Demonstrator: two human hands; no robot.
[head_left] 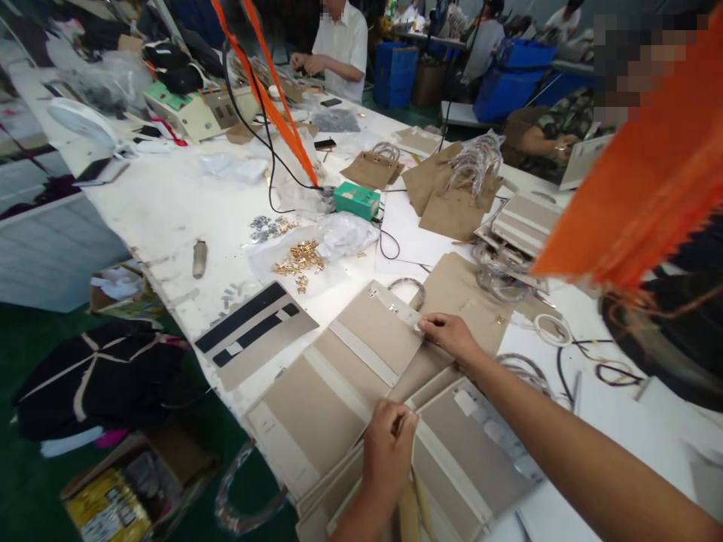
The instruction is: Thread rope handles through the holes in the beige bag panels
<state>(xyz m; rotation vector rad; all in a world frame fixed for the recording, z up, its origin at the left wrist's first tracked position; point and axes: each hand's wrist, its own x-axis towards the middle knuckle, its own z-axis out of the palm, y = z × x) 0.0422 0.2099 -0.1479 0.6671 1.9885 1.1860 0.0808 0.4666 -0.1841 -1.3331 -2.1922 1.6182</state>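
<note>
Head view, left to right: a panel with black strips (257, 331) lies flat on the white counter (163, 218), and gold metal pieces (299, 258) sit in a small heap beyond it. Next, an opened beige panel (339, 365) slants from the near edge toward the middle. The left hand (388, 444), its forearm rising from the bottom, is at the panel's near side with fingers curled closed; whether they grip anything cannot be told. The right hand (450, 336) reaches in from the lower right, palm down, fingers pinching the panel's far corner. Beneath that forearm lies another beige panel (468, 444), tilted beside the left hand.
</note>
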